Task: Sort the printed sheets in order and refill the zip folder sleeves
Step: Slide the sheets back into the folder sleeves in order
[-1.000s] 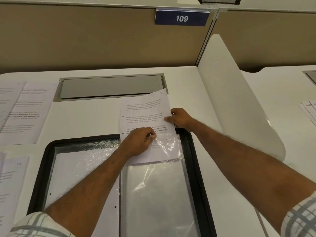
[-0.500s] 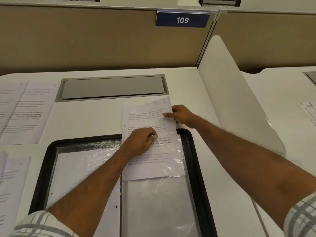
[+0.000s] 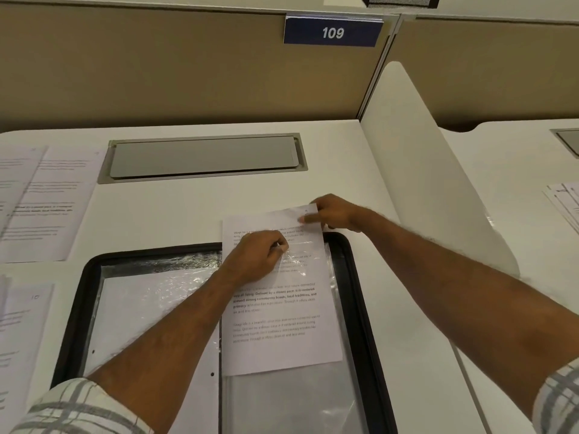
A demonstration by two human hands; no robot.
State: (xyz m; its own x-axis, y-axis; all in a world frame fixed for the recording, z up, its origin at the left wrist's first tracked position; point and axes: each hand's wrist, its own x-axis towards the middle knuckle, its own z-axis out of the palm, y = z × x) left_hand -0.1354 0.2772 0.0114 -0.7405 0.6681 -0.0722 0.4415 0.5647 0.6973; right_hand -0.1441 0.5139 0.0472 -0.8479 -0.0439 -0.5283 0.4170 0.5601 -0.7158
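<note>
An open black zip folder lies on the white desk in front of me, with clear plastic sleeves inside. A printed sheet sits more than halfway down inside the right-hand sleeve, its top still sticking out past the folder's far edge. My left hand pinches the sleeve's upper edge over the sheet. My right hand holds the sheet's top right corner, index finger laid on the paper.
More printed sheets lie at the left and lower left of the desk. A grey cable hatch is set into the desk behind. A white curved divider stands to the right, with more papers beyond.
The sheet has slid down towards me, deeper into the right sleeve. My right hand moved from the sheet's side up to its top corner. My left hand stayed at the sleeve's edge.
</note>
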